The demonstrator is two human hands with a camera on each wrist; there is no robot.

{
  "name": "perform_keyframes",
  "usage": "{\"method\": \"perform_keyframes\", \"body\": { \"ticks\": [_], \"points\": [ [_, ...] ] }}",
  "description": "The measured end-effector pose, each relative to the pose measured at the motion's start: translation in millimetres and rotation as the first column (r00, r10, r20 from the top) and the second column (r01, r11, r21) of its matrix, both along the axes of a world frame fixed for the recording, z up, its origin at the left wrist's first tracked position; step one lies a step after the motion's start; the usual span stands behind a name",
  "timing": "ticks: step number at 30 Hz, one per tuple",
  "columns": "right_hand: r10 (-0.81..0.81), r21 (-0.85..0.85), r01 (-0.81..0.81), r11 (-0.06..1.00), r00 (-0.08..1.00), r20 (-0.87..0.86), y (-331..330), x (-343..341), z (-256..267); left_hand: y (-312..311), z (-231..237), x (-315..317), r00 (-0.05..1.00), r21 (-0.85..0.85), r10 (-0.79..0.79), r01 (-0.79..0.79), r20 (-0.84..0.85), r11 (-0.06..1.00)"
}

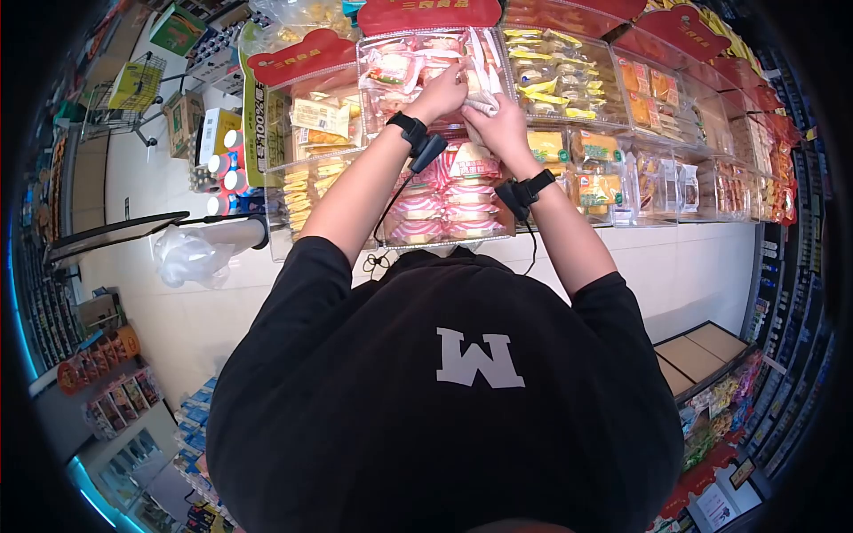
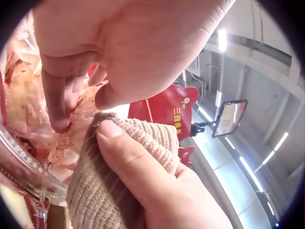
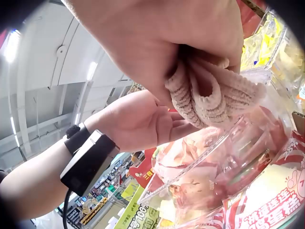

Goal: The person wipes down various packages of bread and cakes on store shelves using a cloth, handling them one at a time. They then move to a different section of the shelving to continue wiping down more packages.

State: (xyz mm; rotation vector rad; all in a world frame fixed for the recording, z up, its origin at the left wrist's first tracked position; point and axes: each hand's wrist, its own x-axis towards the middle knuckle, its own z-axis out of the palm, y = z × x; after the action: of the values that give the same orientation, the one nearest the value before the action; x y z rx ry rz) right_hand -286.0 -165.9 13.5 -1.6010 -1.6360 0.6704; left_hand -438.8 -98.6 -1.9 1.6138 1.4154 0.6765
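Observation:
My right hand (image 1: pixel 505 127) grips a folded beige ribbed cloth (image 3: pixel 214 98), its thumb lying along the cloth in the left wrist view. Beside it, my left hand (image 1: pixel 442 94) reaches over a clear bin of pink-wrapped bread packs (image 1: pixel 388 71). The left fingers (image 2: pixel 57 98) are loosely bent and point down at the wrappers, with the thumb apart from them. In the right wrist view the left fingertips are partly hidden behind the cloth. The bin's clear rim (image 3: pixel 190 164) runs just below both hands.
Striped pink and white cake packs (image 1: pixel 418 209) fill the lower front bin. Yellow-wrapped snacks (image 1: pixel 555 75) lie in the bin to the right. Red header signs (image 1: pixel 431 16) stand behind the bins. A plastic bag (image 1: pixel 191 258) and a shopping cart (image 1: pixel 138 93) are at the left.

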Motion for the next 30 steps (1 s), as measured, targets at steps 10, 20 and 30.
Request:
{"method": "perform_keyframes", "body": {
  "ticks": [10,20,30],
  "points": [
    [0.080,-0.021,-0.081,0.997,0.996,-0.041,-2.2,-0.6,-3.4,-18.3,29.2,-13.5,0.856,0.059,-0.190,0.247,-0.482,0.967],
    [0.137,-0.175,-0.095,0.980,0.959,0.249,18.9,6.6,9.3,-14.0,27.6,4.6,0.818,0.034,-0.126,0.176,-0.561,0.984],
    [0.290,-0.331,-0.187,0.925,0.910,0.297,30.2,15.8,15.9,27.7,-28.1,4.7,0.929,0.080,-0.090,0.127,-0.359,0.989]
  ]
}}
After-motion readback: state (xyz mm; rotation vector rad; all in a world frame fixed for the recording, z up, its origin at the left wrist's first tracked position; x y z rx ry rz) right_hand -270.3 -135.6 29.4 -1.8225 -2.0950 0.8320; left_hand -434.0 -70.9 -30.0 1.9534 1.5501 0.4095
